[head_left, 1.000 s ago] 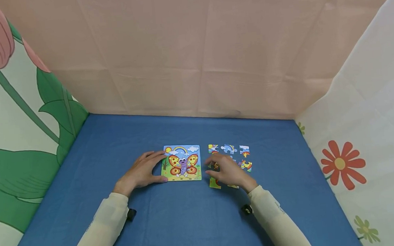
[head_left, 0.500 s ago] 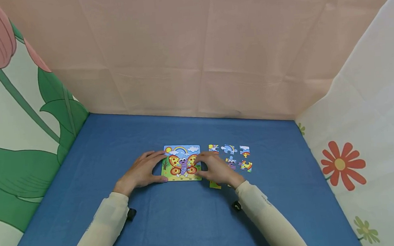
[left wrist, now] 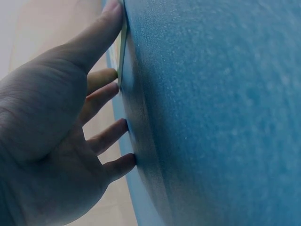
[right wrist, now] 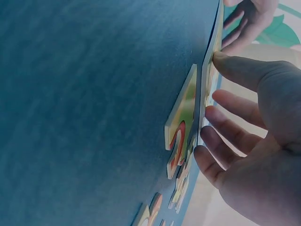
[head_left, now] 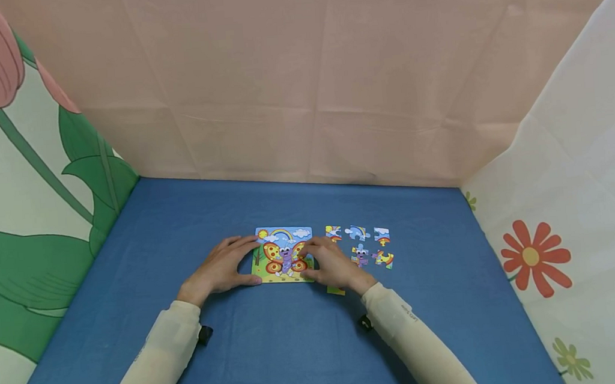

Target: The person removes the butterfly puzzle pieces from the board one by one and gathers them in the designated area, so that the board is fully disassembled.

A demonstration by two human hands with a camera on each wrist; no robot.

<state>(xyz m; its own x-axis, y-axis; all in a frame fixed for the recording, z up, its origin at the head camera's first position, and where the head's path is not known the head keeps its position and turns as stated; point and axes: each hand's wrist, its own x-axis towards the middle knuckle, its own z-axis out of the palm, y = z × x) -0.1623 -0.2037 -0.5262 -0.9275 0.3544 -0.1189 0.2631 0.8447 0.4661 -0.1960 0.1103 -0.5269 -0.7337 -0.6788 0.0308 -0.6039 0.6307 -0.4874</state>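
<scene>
A square picture board with a purple butterfly, sun and rainbow lies flat on the blue table. My left hand is at its left edge, thumb near the front corner and index finger higher up. In the left wrist view the fingers are spread, fairly straight, their tips down at the cloth. My right hand reaches over the board's right edge. Its thumb touches that edge, and its fingers extend loosely beyond. Beside the board lie loose jigsaw pieces, some hidden under the right hand.
Several jigsaw pieces sit in spaced rows, including a rainbow piece, a butterfly-face piece and a wing piece. A green-yellow piece lies close to the board. A beige curtain hangs behind the table.
My right hand has moved left from over the loose pieces to the board's right edge, uncovering the butterfly-face piece. The left hand and the board look unmoved.
</scene>
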